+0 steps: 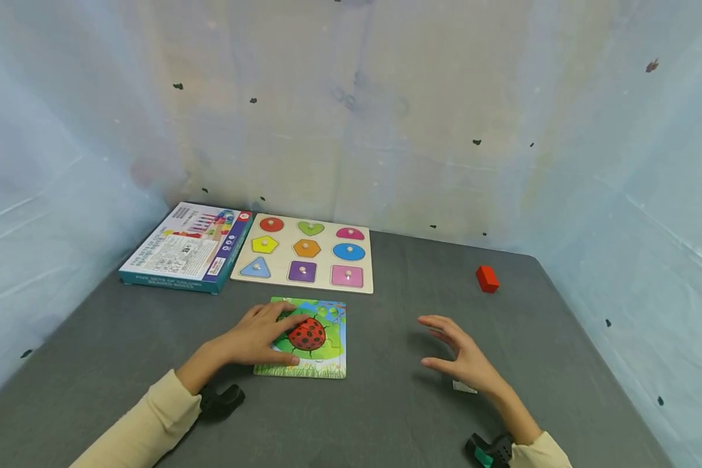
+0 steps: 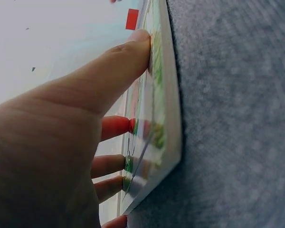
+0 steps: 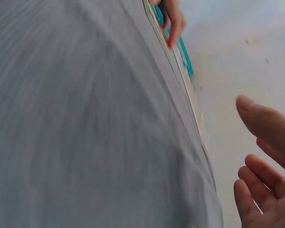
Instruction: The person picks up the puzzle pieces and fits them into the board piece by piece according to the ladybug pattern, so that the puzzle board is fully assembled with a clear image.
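Observation:
A square ladybug puzzle [image 1: 309, 336] with a green leafy picture lies flat on the grey table. My left hand [image 1: 260, 335] rests on its left part with fingers spread. In the left wrist view, the thumb and several fingertips touch the top face of the puzzle [image 2: 157, 90]. To the right, my right hand [image 1: 467, 361] hovers over the table holding nothing, its fingers loosely bent and apart from the thumb. A small whitish piece [image 1: 465, 387] lies below that hand, partly hidden by it.
Behind the ladybug puzzle lies a wooden shape board [image 1: 281, 282] with colourful knobbed pieces. A teal-edged flat box [image 1: 181, 250] sits left of the board. A red block [image 1: 487, 279] lies at the far right. Pale sheeting [image 1: 351, 130] surrounds the table.

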The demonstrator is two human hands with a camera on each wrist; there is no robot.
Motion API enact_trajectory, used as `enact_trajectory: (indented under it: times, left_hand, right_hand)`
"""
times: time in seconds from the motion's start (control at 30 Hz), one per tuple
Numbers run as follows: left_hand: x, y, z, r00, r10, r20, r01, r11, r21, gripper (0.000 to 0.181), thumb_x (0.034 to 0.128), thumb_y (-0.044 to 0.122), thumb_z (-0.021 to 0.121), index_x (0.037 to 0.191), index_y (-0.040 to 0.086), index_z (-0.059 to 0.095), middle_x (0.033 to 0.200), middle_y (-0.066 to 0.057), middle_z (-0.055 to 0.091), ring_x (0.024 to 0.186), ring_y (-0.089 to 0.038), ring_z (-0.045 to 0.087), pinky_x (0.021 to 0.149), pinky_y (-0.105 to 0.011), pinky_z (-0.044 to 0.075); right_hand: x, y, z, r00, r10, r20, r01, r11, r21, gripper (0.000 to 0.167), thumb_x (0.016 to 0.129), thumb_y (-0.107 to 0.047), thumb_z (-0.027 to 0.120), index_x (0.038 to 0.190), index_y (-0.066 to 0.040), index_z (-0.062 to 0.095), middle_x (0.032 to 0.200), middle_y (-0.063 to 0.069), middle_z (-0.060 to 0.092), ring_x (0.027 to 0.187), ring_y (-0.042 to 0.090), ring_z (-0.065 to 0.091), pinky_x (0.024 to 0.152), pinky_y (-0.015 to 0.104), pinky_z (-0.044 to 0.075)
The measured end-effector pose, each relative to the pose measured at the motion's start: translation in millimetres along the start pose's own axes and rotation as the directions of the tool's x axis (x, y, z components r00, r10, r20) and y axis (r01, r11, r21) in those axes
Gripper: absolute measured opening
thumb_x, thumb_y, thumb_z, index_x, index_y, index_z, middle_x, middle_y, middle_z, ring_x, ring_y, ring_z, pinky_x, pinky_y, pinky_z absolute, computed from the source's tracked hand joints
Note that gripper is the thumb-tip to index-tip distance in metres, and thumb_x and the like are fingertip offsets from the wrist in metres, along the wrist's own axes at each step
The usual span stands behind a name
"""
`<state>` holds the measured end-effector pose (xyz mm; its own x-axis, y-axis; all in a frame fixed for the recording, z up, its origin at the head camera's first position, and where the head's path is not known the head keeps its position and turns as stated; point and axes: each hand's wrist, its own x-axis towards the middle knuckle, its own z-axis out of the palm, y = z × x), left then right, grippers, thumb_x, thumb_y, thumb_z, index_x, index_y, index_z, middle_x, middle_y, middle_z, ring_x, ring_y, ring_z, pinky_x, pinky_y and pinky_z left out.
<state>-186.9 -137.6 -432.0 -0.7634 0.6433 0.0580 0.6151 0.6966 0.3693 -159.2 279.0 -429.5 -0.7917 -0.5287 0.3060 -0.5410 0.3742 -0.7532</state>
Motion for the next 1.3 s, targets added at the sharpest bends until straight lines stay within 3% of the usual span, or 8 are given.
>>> enact_trajectory:
  times: [0.27,0.37,0.53,0.63,0.77,0.93,1.3]
  left_hand:
    - [0.1,-0.3,0.4,1.0,-0.003,0.003,0.003,1.0,0.006,0.081,0.0775,0.062,0.062,0.142,0.018,0.041,0.141,-0.014,0.034,0.129,-0.036,0.032,0.103,-0.061,0.018]
    - [0.7,-1.0,0.3,1.0,-0.002,0.001,0.002,1.0,0.003,0.081,0.0774,0.063,0.062,0.142,0.019,0.041,0.14,-0.014,0.034,0.129,-0.036,0.032,0.103,-0.061,0.018]
    - [1.0,-1.2,1.1,1.0,-0.002,-0.002,0.002,1.0,0.004,0.081,0.0774,0.062,0.062,0.142,0.019,0.041,0.141,-0.014,0.034,0.129,-0.036,0.032,0.102,-0.061,0.018]
    - [0.9,-1.1,1.5,1.0,-0.001,-0.005,0.001,1.0,0.005,0.081,0.0774,0.062,0.063,0.142,0.018,0.041,0.141,-0.014,0.034,0.129,-0.036,0.032,0.103,-0.061,0.018]
    - [0.2,-1.3,1.7,1.0,-0.001,-0.006,0.001,1.0,0.007,0.081,0.0774,0.063,0.061,0.142,0.018,0.041,0.14,-0.014,0.034,0.129,-0.036,0.032,0.103,-0.061,0.017]
    - [-0.1,-2.2,2.8,1.0,-0.002,-0.007,0.002,1.0,0.003,0.081,0.0774,0.064,0.061,0.142,0.018,0.041,0.141,-0.014,0.034,0.129,-0.036,0.032,0.103,-0.061,0.017]
    - [0.5,-1.8,2.5,1.0,0.0,-0.007,0.0,1.0,0.006,0.082,0.0773,0.064,0.06,0.142,0.018,0.041,0.14,-0.014,0.034,0.128,-0.036,0.032,0.102,-0.061,0.018]
  right_hand:
    - [-35.6,9,-25,0.999,0.047,0.012,-0.046,0.996,-0.077,0.07,0.077,-0.009,0.076,0.137,0.001,0.042,0.131,0.019,0.043,0.121,0.025,0.045,0.098,0.019,0.038]
    - [-43.7,10,-29,0.998,0.055,0.006,-0.054,0.99,-0.13,0.07,0.074,-0.013,0.078,0.135,0.001,0.045,0.127,0.017,0.046,0.118,0.021,0.047,0.096,0.017,0.038]
    - [-54.8,10,-33,0.993,0.119,-0.017,-0.118,0.947,-0.3,0.071,0.07,-0.027,0.082,0.131,-0.009,0.053,0.128,0.003,0.048,0.116,0.005,0.041,0.091,0.021,0.037]
    - [-60.3,11,-34,0.986,0.165,-0.021,-0.162,0.922,-0.351,0.07,0.069,-0.032,0.082,0.131,-0.014,0.054,0.13,0.0,0.046,0.117,0.002,0.035,0.089,0.028,0.037]
    - [-66.1,13,-35,0.984,0.178,-0.028,-0.177,0.921,-0.347,0.064,0.07,-0.033,0.081,0.126,-0.015,0.055,0.13,0.003,0.045,0.119,0.008,0.035,0.09,0.021,0.034]
    - [-69.6,17,-33,0.99,0.13,-0.048,-0.139,0.943,-0.303,0.053,0.072,-0.025,0.081,0.117,-0.013,0.058,0.128,0.01,0.046,0.119,0.015,0.036,0.091,0.009,0.026]
    - [-62.4,20,-31,0.992,0.102,-0.075,-0.116,0.967,-0.229,0.046,0.073,-0.016,0.08,0.113,-0.011,0.059,0.121,0.009,0.052,0.111,0.013,0.044,0.091,0.01,0.031]
